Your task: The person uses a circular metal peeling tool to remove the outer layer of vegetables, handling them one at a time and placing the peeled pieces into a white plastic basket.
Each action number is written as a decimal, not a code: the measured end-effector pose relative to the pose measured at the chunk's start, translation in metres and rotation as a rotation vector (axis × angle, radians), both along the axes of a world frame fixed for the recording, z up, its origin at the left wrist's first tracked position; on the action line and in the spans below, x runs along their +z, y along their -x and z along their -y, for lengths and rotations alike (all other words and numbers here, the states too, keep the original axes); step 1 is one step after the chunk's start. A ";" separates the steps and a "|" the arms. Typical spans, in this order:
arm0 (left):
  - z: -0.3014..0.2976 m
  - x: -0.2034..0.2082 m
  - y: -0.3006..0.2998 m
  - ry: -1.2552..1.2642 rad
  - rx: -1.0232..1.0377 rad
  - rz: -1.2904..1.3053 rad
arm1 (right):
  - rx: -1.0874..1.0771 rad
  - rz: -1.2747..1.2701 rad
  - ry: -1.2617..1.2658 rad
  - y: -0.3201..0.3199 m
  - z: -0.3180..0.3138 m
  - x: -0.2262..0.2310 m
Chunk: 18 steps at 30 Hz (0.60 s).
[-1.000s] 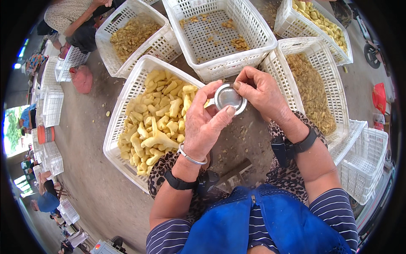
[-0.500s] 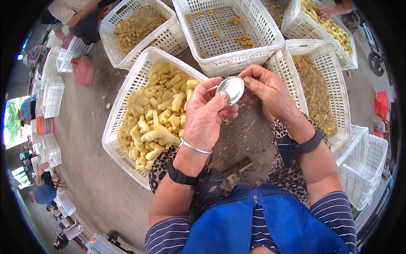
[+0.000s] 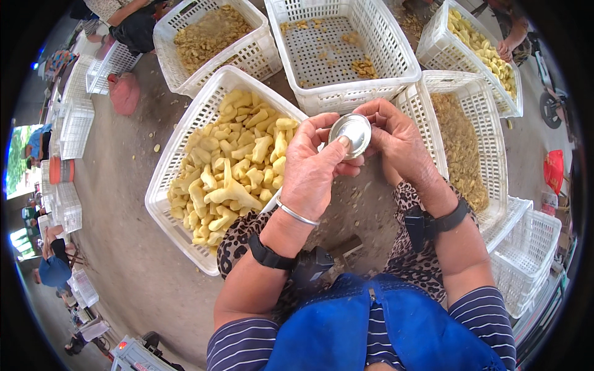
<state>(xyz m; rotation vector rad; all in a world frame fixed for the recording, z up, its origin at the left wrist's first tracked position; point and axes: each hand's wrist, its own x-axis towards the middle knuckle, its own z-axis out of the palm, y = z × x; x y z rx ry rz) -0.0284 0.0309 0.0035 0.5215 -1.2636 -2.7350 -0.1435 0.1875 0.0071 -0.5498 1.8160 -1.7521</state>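
A small round silver metal lid (image 3: pixel 354 131) with a raised rim is held up between my two hands, over the gap between the crates. My left hand (image 3: pixel 315 164) grips it, thumb pressed on its face and fingers curled behind. At the lid's right edge, my right hand (image 3: pixel 399 139) pinches with bent fingers; some of its fingertips are hidden behind the lid. Just left of my left hand stands a white crate (image 3: pixel 176 145) heaped with peeled yellow ginger (image 3: pixel 232 170).
Another white crate (image 3: pixel 346 93) ahead has a few scraps on its floor. Crates of peelings (image 3: pixel 213 37) and shavings (image 3: pixel 458 148) flank it. A co-worker's hand (image 3: pixel 504 51) is beside a ginger crate (image 3: pixel 482 52) at far right. Stacked crates (image 3: pixel 526 247) stand at right.
Both hands and the metal lid have shifted slightly right, and the lid's face is turned a little more upward toward me. The whole view has moved slightly. My grip looks much the same.
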 end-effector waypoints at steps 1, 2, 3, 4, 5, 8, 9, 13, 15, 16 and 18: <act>-0.001 0.001 0.000 0.021 0.002 0.002 | 0.000 0.024 0.015 0.000 0.000 -0.001; -0.002 0.003 0.001 0.041 0.005 0.005 | 0.001 0.049 0.030 0.000 0.000 -0.001; -0.003 0.005 0.001 0.061 0.007 0.006 | 0.001 0.073 0.044 0.000 0.000 -0.001; -0.004 0.007 0.002 0.098 0.008 0.019 | -0.006 0.095 0.034 -0.002 0.001 0.003; -0.005 0.008 0.002 0.115 0.010 0.023 | -0.005 0.092 0.035 -0.001 0.001 0.003; -0.004 0.013 -0.002 0.146 0.006 0.016 | -0.003 0.098 0.060 0.000 0.002 0.001; -0.004 0.012 -0.002 0.150 0.003 0.015 | -0.004 0.106 0.071 -0.001 0.004 0.000; -0.002 0.017 -0.006 0.175 -0.003 0.013 | -0.006 0.080 0.071 -0.004 0.005 0.003; -0.002 0.017 -0.006 0.174 0.000 0.017 | 0.006 0.038 0.103 -0.003 0.005 0.001; -0.002 0.016 -0.006 0.175 -0.001 0.013 | 0.011 0.026 0.113 -0.003 0.005 0.000; -0.002 0.014 -0.006 0.176 -0.002 0.007 | 0.012 -0.078 0.085 -0.001 0.004 -0.003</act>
